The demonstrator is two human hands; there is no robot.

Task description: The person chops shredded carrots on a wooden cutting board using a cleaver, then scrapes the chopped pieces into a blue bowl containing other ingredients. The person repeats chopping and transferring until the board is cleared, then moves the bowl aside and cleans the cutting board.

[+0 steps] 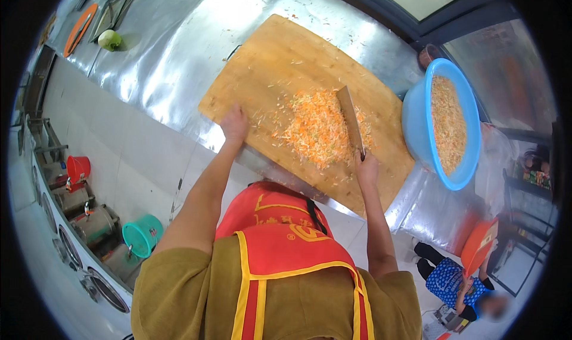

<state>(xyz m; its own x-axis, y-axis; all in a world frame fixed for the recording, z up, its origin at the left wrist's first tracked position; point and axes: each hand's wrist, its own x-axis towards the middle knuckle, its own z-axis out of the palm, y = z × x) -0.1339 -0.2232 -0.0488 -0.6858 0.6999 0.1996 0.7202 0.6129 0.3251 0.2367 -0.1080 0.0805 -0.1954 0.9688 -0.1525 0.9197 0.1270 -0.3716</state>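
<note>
My right hand (368, 169) grips the handle of a cleaver (351, 116), whose broad blade stands at the right side of a heap of finely chopped orange and white vegetables (316, 128). The heap lies on a large wooden cutting board (268, 67), with loose shreds scattered around it. At the board's near left edge, my left hand (235, 123) rests with its fingers on the corner area; whether it grips the edge is hard to see. Past the board's right side, a blue plastic basin (418, 121) holds a mass of similar chopped vegetables (448, 125).
On the metal worktop (170, 49) at the far left lie a green-white radish-like vegetable (109, 40) and an orange board (80, 29) with a knife on it. Buckets, one red (78, 168) and one green (139, 236), stand left. A person (456, 282) at lower right holds an orange basin (477, 246).
</note>
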